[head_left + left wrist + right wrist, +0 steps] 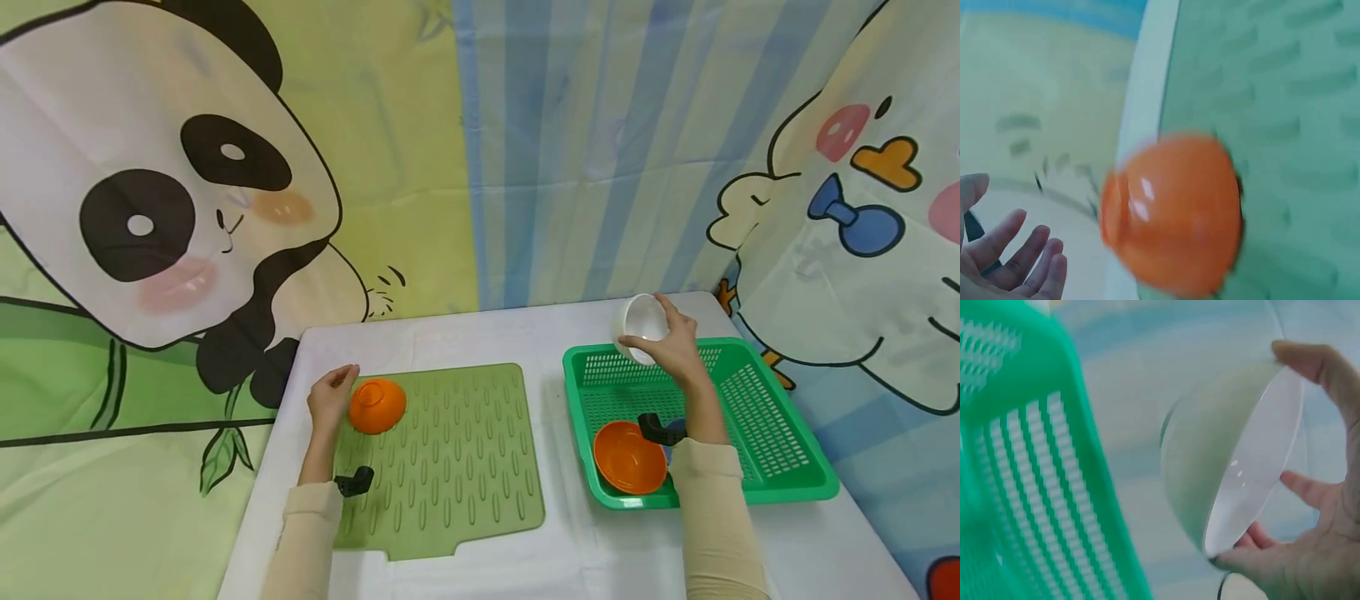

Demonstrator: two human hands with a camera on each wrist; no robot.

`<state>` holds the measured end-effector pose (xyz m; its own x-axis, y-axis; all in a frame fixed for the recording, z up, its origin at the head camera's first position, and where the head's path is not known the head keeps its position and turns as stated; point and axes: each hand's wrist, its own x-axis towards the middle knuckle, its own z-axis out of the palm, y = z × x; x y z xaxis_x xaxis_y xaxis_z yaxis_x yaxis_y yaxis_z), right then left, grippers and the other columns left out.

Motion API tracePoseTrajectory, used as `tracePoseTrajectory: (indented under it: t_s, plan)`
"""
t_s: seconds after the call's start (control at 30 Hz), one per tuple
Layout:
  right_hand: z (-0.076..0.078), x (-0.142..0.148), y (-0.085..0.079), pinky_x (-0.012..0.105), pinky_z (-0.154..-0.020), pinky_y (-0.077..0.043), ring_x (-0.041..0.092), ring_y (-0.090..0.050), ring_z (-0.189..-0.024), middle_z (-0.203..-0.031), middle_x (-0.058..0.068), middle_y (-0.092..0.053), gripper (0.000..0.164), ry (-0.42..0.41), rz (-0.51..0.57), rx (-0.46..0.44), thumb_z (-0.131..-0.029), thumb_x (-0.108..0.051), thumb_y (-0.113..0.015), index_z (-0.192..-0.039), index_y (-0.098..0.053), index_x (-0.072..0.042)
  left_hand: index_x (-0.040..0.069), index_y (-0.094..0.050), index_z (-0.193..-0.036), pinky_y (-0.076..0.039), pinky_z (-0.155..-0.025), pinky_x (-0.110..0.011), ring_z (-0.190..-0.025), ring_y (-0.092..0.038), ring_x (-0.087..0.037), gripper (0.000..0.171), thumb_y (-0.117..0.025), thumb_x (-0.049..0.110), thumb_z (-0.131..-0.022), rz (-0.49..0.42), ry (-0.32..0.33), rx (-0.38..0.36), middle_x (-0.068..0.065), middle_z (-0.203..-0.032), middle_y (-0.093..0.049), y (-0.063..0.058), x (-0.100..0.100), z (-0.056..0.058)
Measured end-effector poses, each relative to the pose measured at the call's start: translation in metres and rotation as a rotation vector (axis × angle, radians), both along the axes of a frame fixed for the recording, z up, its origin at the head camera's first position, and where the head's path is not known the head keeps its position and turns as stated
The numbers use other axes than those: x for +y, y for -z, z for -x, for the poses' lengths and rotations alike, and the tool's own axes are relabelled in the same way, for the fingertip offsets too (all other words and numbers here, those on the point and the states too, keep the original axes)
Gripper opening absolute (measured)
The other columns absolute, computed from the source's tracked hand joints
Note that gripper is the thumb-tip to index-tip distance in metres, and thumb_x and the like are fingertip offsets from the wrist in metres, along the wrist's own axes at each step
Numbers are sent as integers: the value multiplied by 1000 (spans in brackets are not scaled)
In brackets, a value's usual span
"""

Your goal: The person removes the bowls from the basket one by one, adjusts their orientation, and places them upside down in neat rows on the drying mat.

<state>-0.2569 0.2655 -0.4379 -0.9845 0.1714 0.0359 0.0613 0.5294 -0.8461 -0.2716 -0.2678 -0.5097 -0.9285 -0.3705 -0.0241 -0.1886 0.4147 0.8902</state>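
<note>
The right hand (675, 346) grips a tilted white bowl (647, 318), thumb and fingers clamped on its rim, near the far edge of the green basket (772, 417), which holds 1 orange bowl (628, 457). The left hand (328, 402), fingers relaxed and apart, hovers beside an upturned bowl (378, 407) on the green mat (457, 467).
</note>
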Motion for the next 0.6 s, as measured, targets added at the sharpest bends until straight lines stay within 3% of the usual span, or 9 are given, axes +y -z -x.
tracePoseTrajectory:
  t_s: [0.07,0.13,0.27,0.37,0.43,0.53,0.6]
  plan:
    - [5,-17,-7,67,-86,-36,47,-24,-122,-142,27,-12,98,-72,45,31,-74,-38,-77,-149,-16,-24,6,-63,-118,-44,-89,-42,-107,-53,-30,47,-60,42,-88,-65,28,16,-15,-114,-61,-7,21,0]
    - [7,-36,-17,65,-88,-37,44,-23,-124,-140,25,-14,95,-141,97,56,-75,-30,-78,-148,-19,-22,6,-61,-120,-44,-91,-40,-108,-54,-29,48,-60,41,-88,-181,99,18,-15,-116,-60,-13,44,0]
    - [8,-69,-32,63,-98,-29,42,-22,-126,-139,26,-16,91,-265,182,97,-75,-17,-78,-147,-21,-17,-2,-48,-130,-39,-99,-45,-118,-47,-38,49,-54,31,-94,-575,336,6,-25,-127,-49,-23,95,-7]
    - [3,-94,-45,60,-104,-21,42,-22,-128,-140,26,-17,89,-357,246,127,-75,-10,-77,-146,-23,-12,-4,-35,-138,-30,-104,-48,-127,-35,-42,55,-46,31,-98,-934,546,-70,-30,-138,-35,-24,131,-15]
    - [-3,-111,-53,59,-104,-19,43,-22,-127,-139,27,-18,88,-422,285,151,-74,-4,-76,-145,-23,-7,-1,-26,-143,-27,-105,-47,-130,-29,-41,64,-42,41,-98,-1138,670,-155,-29,-143,-26,-21,152,-19]
    - [-7,-131,-53,58,-104,-21,44,-22,-127,-138,28,-20,90,-521,339,183,-73,-1,-76,-145,-21,-5,2,-15,-147,-25,-107,-47,-134,-23,-39,79,-35,57,-94,-1367,809,-264,-26,-148,-16,-16,177,-26]
    - [-7,-141,-49,59,-104,-21,45,-21,-127,-137,30,-20,91,-595,397,204,-73,1,-75,-145,-19,-3,2,-13,-147,-24,-107,-48,-134,-22,-39,88,-33,65,-90,-1487,861,-296,-26,-149,-14,-14,188,-31]
